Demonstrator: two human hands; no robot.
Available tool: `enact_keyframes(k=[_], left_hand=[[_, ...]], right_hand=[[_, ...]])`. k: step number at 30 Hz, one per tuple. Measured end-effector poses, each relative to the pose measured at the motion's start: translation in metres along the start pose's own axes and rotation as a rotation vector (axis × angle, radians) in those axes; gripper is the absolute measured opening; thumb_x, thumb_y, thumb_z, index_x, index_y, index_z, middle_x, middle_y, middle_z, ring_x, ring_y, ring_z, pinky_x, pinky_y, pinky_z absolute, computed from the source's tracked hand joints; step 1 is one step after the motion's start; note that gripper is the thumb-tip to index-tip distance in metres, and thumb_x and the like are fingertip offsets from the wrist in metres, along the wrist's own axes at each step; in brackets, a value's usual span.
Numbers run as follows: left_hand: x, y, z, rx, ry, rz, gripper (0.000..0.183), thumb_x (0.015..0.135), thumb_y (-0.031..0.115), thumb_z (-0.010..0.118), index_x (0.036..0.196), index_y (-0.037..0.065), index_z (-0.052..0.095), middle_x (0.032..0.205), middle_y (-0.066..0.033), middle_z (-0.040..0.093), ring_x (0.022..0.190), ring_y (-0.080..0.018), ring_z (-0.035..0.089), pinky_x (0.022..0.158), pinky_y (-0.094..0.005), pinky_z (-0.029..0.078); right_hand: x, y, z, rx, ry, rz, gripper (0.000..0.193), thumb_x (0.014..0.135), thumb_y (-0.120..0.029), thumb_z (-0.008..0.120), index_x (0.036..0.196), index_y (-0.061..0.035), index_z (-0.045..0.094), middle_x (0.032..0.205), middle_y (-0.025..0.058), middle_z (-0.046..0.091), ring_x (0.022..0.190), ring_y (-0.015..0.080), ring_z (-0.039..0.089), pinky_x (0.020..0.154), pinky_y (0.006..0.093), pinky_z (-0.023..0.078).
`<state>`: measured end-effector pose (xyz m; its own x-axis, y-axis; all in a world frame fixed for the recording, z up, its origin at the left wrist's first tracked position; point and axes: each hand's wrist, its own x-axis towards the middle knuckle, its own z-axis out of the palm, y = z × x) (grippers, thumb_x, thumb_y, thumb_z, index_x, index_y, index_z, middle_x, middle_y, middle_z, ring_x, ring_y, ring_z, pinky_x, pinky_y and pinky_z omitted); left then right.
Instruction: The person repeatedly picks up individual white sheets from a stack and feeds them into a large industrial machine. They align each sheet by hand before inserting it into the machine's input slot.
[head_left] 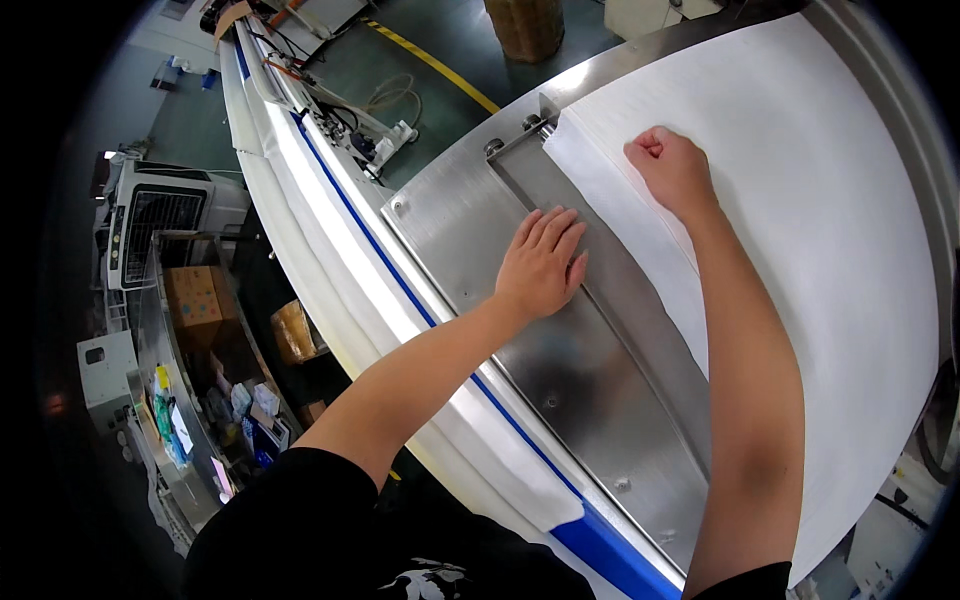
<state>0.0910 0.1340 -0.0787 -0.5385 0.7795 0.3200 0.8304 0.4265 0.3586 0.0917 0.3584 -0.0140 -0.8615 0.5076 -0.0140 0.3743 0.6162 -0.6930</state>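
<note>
Black short sleeves (290, 500) of soft, matte cloth lie nearest, with bare forearms stretching over a brushed, silvery metal table (550, 400) dotted with small round fastener heads. The left hand (540, 262) rests flat, palm down, fingers extended beside a long, straight-edged channel (622, 290), while the right hand (672, 172) is curled into a fist over the white sheet (830, 250) near its left edge, though whether it pinches any material cannot be told. Smooth and broad, the sheet covers the table's right side, opposite a glossy blue strip (615, 555) and softly rumpled white cloth (490, 470).
</note>
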Motion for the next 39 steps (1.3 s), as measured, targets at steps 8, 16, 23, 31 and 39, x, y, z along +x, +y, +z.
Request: enact_keyframes(k=[8,16,23,31,39], left_hand=[[0.003,-0.002,0.0,-0.007,-0.013,-0.005,0.038,0.084,0.02,0.057,0.12,0.007,0.052,0.126,-0.0117,0.049,0.122,-0.0276,0.044,0.106,-0.0438,0.029],[0.049,-0.017,-0.007,-0.065,0.136,0.048,0.045,0.079,0.016,0.059,0.123,0.008,0.049,0.128,-0.0125,0.048,0.12,-0.0311,0.045,0.102,-0.0451,0.032],[0.105,-0.051,-0.007,0.118,0.16,0.287,0.043,0.075,0.015,0.06,0.118,0.018,0.052,0.13,-0.0101,0.047,0.116,-0.0298,0.048,0.097,-0.0446,0.036],[0.108,-0.054,-0.037,0.322,-0.091,0.488,0.031,0.073,0.017,0.064,0.103,0.013,0.055,0.123,-0.0087,0.052,0.113,-0.0272,0.051,0.098,-0.043,0.038],[0.124,-0.052,-0.057,0.568,-0.412,0.55,0.048,0.075,0.014,0.065,0.12,0.01,0.049,0.117,-0.0106,0.056,0.111,-0.0262,0.054,0.101,-0.0424,0.036]], right_hand=[[0.016,-0.001,0.009,-0.105,-0.008,0.136,0.02,0.078,-0.029,0.06,0.083,-0.011,0.067,0.083,0.0087,0.068,0.079,0.0289,0.064,0.071,0.038,0.051],[0.013,-0.008,0.006,-0.19,0.039,0.188,0.019,0.079,-0.029,0.058,0.084,-0.013,0.067,0.084,0.0069,0.068,0.08,0.0276,0.064,0.071,0.0387,0.051],[0.012,-0.009,0.012,-0.2,0.066,0.189,0.019,0.079,-0.031,0.061,0.085,-0.013,0.067,0.082,0.005,0.069,0.078,0.0248,0.065,0.069,0.0366,0.05],[-0.099,0.0,0.001,-0.135,0.213,-0.008,0.026,0.087,-0.034,0.054,0.089,-0.0105,0.064,0.083,0.0115,0.066,0.077,0.0322,0.064,0.069,0.0443,0.049],[-0.379,0.161,-0.104,-0.675,0.374,0.454,0.039,0.093,-0.035,0.047,0.079,-0.006,0.068,0.077,0.0158,0.066,0.076,0.0341,0.063,0.076,0.0463,0.047]])
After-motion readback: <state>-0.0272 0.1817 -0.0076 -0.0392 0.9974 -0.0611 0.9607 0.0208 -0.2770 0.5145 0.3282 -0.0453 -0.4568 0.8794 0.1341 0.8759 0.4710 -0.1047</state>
